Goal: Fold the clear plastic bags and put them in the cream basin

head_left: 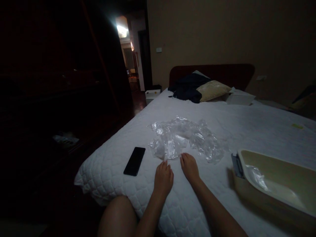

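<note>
Clear, crinkled plastic bags [172,141] lie spread in a loose pile on the white quilted bed. At the near edge of the pile, my left hand [164,177] is closed, its fingertips pinching the border of one bag. My right hand [189,167] is closed too, gripping the same near edge a little to the right. Between the two hands the film runs fairly straight. A black smartphone [134,161] rests flat on the bed, left of my left hand.
A large beige plastic bin [274,187] with a grey latch stands at the right, some clear plastic inside it. Dark clothing [189,87], a yellowish pillow [213,90] and a white box [240,98] lie near the headboard [237,74]. The bed's left edge drops to a dark floor.
</note>
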The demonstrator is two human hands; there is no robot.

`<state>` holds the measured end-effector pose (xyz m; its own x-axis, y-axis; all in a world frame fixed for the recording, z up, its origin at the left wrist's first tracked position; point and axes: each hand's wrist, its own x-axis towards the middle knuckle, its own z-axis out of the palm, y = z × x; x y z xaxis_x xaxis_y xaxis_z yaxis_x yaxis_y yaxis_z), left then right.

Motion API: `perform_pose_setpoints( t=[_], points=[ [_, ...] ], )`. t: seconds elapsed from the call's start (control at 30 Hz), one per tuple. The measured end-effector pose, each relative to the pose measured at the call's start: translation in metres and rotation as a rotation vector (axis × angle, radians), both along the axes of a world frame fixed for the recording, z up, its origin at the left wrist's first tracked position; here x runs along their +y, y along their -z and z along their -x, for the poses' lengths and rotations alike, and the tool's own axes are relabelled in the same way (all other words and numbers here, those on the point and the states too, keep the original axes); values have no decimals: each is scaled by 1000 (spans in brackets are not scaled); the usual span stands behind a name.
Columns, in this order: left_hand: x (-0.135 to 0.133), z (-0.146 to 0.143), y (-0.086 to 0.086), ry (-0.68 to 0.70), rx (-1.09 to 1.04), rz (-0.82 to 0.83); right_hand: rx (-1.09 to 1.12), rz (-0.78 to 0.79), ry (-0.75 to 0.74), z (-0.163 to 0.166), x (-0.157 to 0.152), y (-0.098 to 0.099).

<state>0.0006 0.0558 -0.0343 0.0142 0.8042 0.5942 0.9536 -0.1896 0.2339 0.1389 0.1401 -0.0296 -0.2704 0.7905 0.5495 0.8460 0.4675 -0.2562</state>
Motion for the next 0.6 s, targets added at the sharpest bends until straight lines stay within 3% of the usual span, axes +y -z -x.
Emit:
perform_pose_setpoints(
  t=[0.23,0.37,0.6],
  points=[
    [-2,0,-2,0,-8,31,266,65,-9,-10,-13,-1],
    [-1,-1,0,-6,-1,36,530,166,82,-16,-25,-6],
    [0,0,0,-18,28,50,791,255,245,-30,-39,-5]
  ],
)
